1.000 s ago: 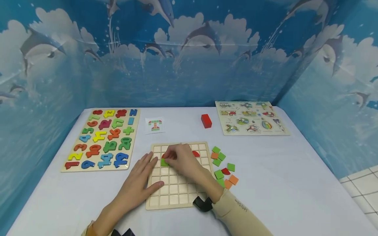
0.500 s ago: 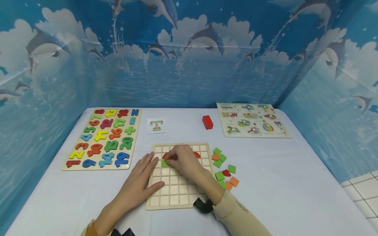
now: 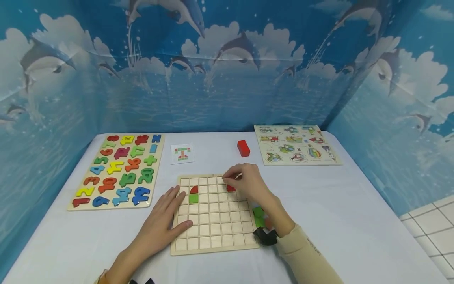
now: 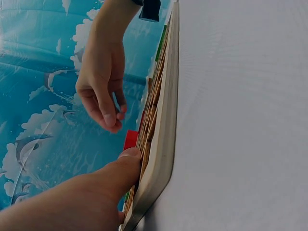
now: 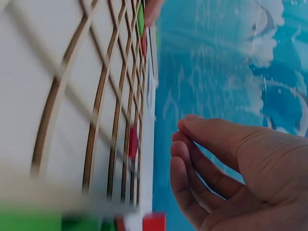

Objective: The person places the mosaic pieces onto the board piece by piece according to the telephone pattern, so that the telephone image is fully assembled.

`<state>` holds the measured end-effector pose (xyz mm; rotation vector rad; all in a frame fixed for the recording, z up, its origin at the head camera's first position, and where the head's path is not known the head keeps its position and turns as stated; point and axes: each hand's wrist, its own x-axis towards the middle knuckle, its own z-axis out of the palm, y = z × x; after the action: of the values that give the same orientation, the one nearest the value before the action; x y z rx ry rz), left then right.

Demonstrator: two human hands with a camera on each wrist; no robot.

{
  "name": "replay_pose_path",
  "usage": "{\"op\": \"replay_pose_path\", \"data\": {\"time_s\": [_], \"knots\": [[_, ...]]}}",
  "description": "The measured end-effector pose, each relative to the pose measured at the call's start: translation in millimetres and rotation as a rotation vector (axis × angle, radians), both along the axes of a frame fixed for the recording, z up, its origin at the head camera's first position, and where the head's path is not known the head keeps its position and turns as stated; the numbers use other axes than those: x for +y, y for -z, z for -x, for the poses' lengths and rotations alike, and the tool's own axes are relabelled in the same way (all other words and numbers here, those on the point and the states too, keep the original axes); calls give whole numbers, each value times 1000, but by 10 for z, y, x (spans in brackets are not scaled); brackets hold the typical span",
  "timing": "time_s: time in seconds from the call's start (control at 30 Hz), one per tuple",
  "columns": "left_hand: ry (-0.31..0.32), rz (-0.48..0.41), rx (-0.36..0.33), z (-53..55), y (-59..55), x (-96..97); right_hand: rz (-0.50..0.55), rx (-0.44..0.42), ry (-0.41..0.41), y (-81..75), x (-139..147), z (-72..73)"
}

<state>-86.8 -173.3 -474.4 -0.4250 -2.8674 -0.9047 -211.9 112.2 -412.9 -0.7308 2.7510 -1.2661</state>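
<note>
My left hand (image 3: pixel 161 217) rests at the left edge of a wooden grid board (image 3: pixel 215 228), fingers spread and thumb (image 4: pixel 126 168) on its rim. On the board's upper left, a red quarter-circle tile (image 3: pixel 194 189) sits directly above a green square tile (image 3: pixel 193 198). Farther right is another red tile (image 3: pixel 231 188), partly covered by my right hand (image 3: pixel 250 183). That hand hovers over the upper right of the board. In the right wrist view its fingers (image 5: pixel 179 168) are loosely bent, the thumb near the index fingertip, and no tile shows between them.
Loose green tiles (image 3: pixel 258 213) lie beside the board's right edge, partly hidden under my right forearm. Behind the board are a pattern card (image 3: pixel 182 158) and a red block (image 3: pixel 243 148). A number puzzle (image 3: pixel 117 169) stands left, a picture puzzle (image 3: pixel 298 146) back right.
My right hand has lifted off the green square tile at the upper left and moved right, toward the other red tile. My left hand stays at the board's left edge.
</note>
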Motion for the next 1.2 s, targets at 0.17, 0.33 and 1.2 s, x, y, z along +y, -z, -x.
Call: {"op": "replay_pose_path", "data": {"time_s": [0.17,0.33,1.2], "knots": [[0,6,-19,-7,3,-44,-11,-24,51,89,406,56],[-5,12,-35,-17,4,-82,-57,-38,112,219,684,80],[52,13,11,40,14,-90,-123,-36,43,368,867,-44]]}}
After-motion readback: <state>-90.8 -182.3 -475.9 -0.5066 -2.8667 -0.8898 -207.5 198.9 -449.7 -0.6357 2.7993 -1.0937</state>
